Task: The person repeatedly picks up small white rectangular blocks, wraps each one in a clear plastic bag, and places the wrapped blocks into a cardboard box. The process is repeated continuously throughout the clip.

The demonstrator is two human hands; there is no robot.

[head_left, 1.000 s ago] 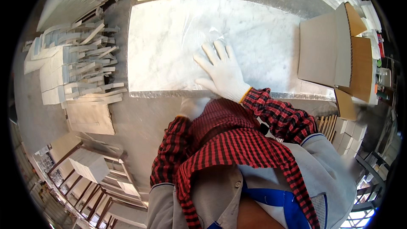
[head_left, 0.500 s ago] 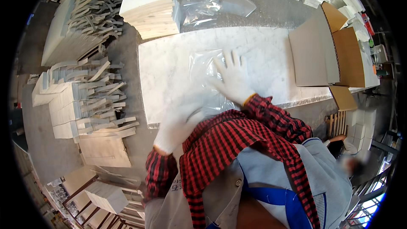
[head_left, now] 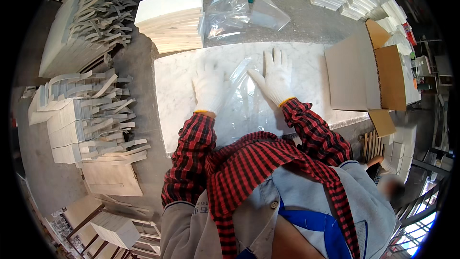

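Note:
A clear plastic sheet or bag (head_left: 245,100) lies creased over the white marble-look slab top (head_left: 179,84) in front of me. White knit gloves with yellow cuffs cover both my hands. My left hand (head_left: 210,88) rests flat at the plastic's left side, its fingertips slightly blurred and pointing away from me. On the other side, my right hand (head_left: 277,77) presses down with fingers spread and the thumb reaching over the plastic's right edge. Nothing is gripped in either hand. Part of the plastic's near end is hidden by my checked apron (head_left: 258,151).
An open cardboard box (head_left: 352,79) stands at the slab's right end. Beyond the slab are a stack of white tiles (head_left: 170,19) and a loose clear bag (head_left: 230,12). Strapped bundles (head_left: 64,129) line the left. At far right is another person (head_left: 390,182).
My left hand has moved forward from near the slab's front edge onto its surface beside the plastic. My right hand has shifted slightly right, and the plastic is bunched more narrowly.

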